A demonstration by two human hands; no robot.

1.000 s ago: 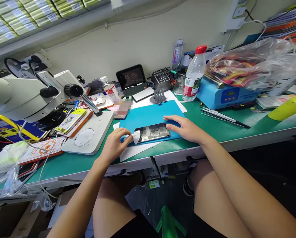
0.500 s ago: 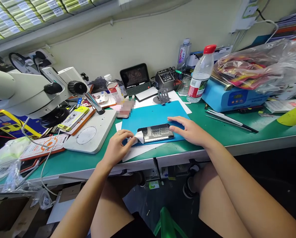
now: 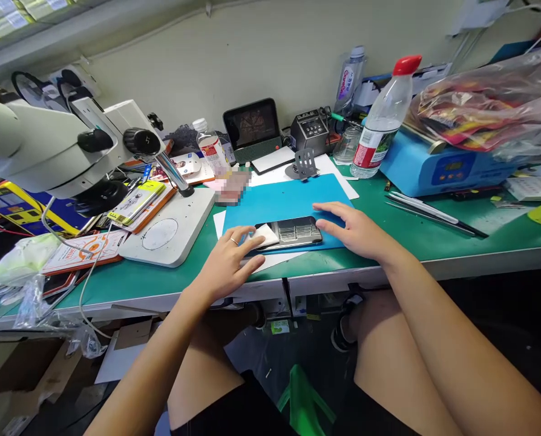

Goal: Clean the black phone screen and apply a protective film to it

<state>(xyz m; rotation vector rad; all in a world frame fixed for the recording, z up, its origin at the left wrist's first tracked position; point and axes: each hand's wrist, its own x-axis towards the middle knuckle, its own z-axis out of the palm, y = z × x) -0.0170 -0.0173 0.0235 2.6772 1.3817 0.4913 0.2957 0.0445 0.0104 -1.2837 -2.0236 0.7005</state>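
Note:
A dark smartphone with a glossy, reflecting face lies on a blue mat. On its left end rests a white wipe, and the fingers of my left hand press it down against the phone. That hand is spread, its thumb apart from the cloth. My right hand is open beside the phone's right end, thumb near the edge and fingers stretched over the mat. Under the mat, white paper sticks out toward me.
A microscope stands left, its pale base near the mat. Behind are a phone holder and a small screen. To the right are a red-capped bottle, tweezers and a blue device.
My left hand has gone from pinching the bunched wipe beside the phone to pressing it flatter on the phone's left end, fingers spread. My right hand keeps its place; the camera view shifted slightly.

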